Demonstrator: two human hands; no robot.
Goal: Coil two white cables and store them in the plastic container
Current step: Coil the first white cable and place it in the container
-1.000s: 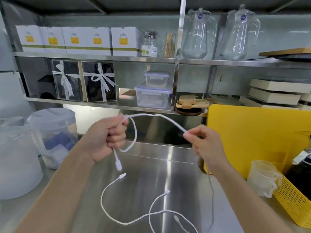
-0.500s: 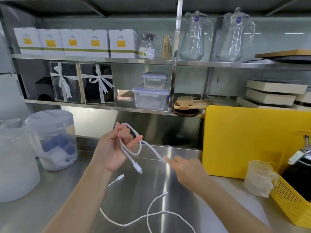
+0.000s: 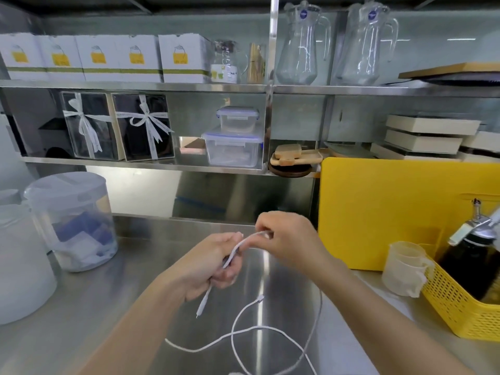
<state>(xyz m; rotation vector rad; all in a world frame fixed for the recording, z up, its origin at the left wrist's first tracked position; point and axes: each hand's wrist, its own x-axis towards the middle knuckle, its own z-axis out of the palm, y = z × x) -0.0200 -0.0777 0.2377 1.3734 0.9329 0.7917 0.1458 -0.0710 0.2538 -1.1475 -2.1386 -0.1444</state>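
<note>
My left hand (image 3: 213, 263) is closed around folded loops of a white cable (image 3: 238, 249) above the steel counter; one plug end (image 3: 201, 307) dangles below the fist. My right hand (image 3: 286, 239) pinches the same cable just right of the left hand, and the cable's free length drops past my right wrist. A second white cable (image 3: 243, 331) lies in loose crossing loops on the counter below the hands, its plug (image 3: 260, 298) pointing up. Clear lidded plastic containers (image 3: 232, 150) stand stacked on the lower shelf behind.
A lidded translucent jar (image 3: 73, 220) and a white tub (image 3: 21, 266) stand at the left. At the right are a yellow cutting board (image 3: 392, 212), a plastic measuring cup (image 3: 403, 269) and a yellow basket (image 3: 460, 307) holding a dark bottle. Shelves above carry boxes and glass pitchers.
My hands have come together and dropped lower over the counter. The long span of cable once stretched between them is now gathered as loops in my left hand.
</note>
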